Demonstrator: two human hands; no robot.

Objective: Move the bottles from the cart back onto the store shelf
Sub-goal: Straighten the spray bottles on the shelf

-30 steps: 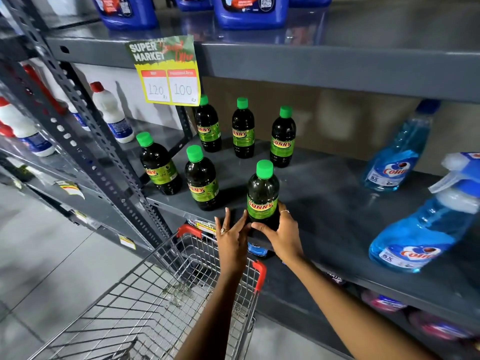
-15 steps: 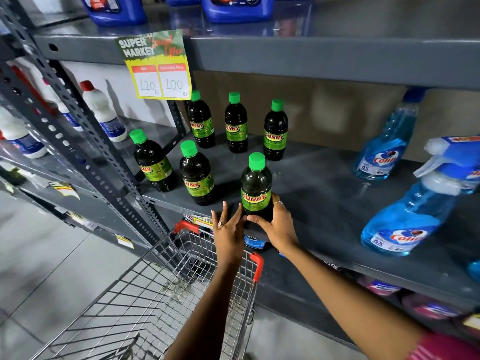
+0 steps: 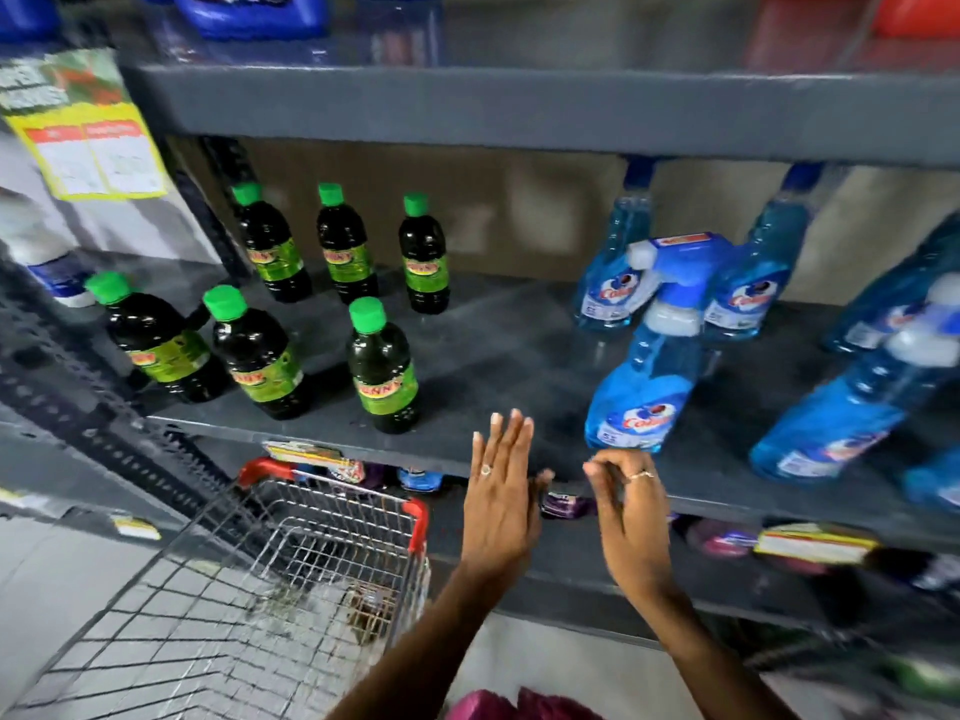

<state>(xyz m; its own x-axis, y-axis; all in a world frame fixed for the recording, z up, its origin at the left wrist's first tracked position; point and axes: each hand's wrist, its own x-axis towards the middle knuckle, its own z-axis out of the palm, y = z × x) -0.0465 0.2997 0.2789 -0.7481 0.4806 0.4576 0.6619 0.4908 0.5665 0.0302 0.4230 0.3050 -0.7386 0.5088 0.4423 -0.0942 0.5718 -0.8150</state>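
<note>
blue spray bottles (image 3: 641, 387), yellow price sign (image 3: 88, 148)

Bare forearms, no sleeves. Thin ring on a middle finger of left hand (image 3: 500, 504); thin ring likewise on a finger of right hand (image 3: 631, 517). Pink garment at bottom edge.

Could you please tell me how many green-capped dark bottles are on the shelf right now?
6. Back row: left, middle, right. Front row: left, middle, right. None appear hidden.
</note>
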